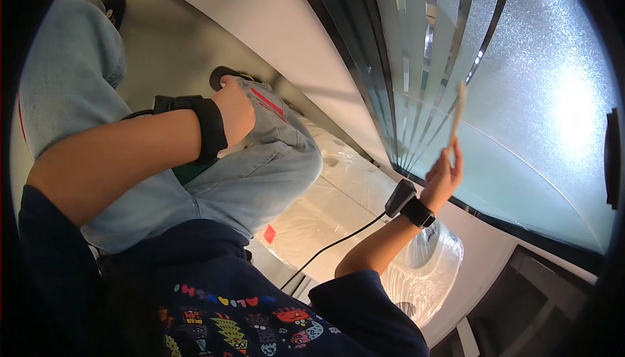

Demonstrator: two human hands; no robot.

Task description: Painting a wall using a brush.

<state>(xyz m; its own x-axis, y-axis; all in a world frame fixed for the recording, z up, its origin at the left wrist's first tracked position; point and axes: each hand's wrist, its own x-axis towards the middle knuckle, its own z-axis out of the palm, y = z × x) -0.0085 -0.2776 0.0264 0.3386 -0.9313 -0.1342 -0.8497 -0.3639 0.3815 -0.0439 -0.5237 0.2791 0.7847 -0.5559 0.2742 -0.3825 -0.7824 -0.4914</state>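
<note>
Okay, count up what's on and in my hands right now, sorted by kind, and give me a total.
Wooden stick, pinched in the right hand: 1
Black wrist straps, one at the left hand, strap, and one on the right wrist: 2
Black cable running from the right wrist: 1
Total: 4

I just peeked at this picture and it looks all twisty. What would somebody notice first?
First, the right hand raised at the middle right, fingers pinching a thin pale stick held up against the big frosted glass panel glowing with light. Next, the left hand at the upper left, resting on the knee of the light blue jeans. Below them sits a white plastic-wrapped object.
</note>
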